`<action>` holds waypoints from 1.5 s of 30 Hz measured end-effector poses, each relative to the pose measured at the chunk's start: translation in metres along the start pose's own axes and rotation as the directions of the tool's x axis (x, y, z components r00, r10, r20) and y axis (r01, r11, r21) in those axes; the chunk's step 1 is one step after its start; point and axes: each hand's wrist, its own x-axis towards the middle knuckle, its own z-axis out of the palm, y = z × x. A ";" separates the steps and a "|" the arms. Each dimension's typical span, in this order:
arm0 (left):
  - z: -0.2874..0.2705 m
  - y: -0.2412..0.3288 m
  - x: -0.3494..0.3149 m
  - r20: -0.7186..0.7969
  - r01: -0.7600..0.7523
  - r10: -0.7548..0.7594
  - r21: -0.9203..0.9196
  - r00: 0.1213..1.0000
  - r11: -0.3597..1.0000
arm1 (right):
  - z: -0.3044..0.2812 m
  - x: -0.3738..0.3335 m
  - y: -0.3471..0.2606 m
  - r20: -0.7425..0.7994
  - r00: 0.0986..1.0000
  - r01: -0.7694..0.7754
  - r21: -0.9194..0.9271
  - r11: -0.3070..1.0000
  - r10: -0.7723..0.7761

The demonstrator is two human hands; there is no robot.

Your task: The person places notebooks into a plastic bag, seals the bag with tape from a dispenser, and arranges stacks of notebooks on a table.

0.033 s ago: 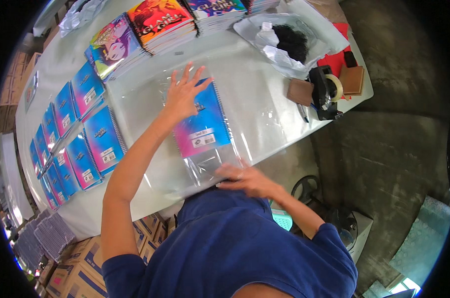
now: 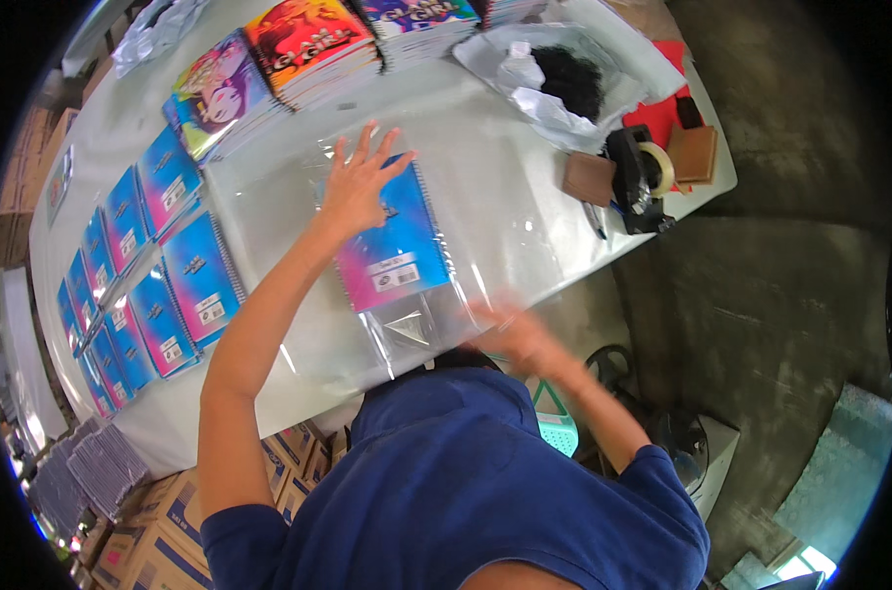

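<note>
Only got the head view here; the left arm comes up from the lower left, elbow a bit bent, and the left hand (image 2: pixel 357 195) lies palm down around the upper middle; its fingers are fanned wide, not curled round anything, with the palm over the upper left part of a blue-and-pink spiral notebook (image 2: pixel 404 246); the fingertips reach past that notebook's top edge.

That notebook sits mid-frame, slightly tilted, wire binding on its right side; clear plastic film (image 2: pixel 407 329) shows below it, running down to the near edge of the white table (image 2: pixel 298 379); honestly can't tell if the notebook is inside the plastic or just on top.

Right arm bends in from the lower right; the right hand (image 2: pixel 510 332) is near the table edge, right of and below the notebook, and it's a motion smear; can't tell how far its fingers are open or whether they've got hold of the film.

Other hard-to-see bits: the left hand covers part of the cover; the blue-and-pink notebooks (image 2: pixel 202 275) at left overlap, so no exact count; the notebook stacks (image 2: pixel 313 44) up top get cut off by the frame; the teal basket (image 2: pixel 558 433) at lower centre-right is partly behind the navy shirt (image 2: pixel 485 482).
</note>
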 end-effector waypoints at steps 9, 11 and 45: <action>-0.009 0.019 0.031 0.141 -0.033 0.022 0.076 0.990 0.997 | -0.215 -0.131 0.209 -0.220 0.214 -0.682 0.664 0.307 0.952; -0.009 0.019 0.030 0.157 -0.010 0.000 0.064 0.988 0.998 | -0.213 -0.150 0.219 -0.143 0.356 -0.565 0.754 0.335 0.923; -0.003 -0.035 0.021 0.088 -0.109 0.124 -0.155 0.988 0.982 | -0.024 0.242 0.021 0.071 0.816 -0.425 -0.601 0.677 0.574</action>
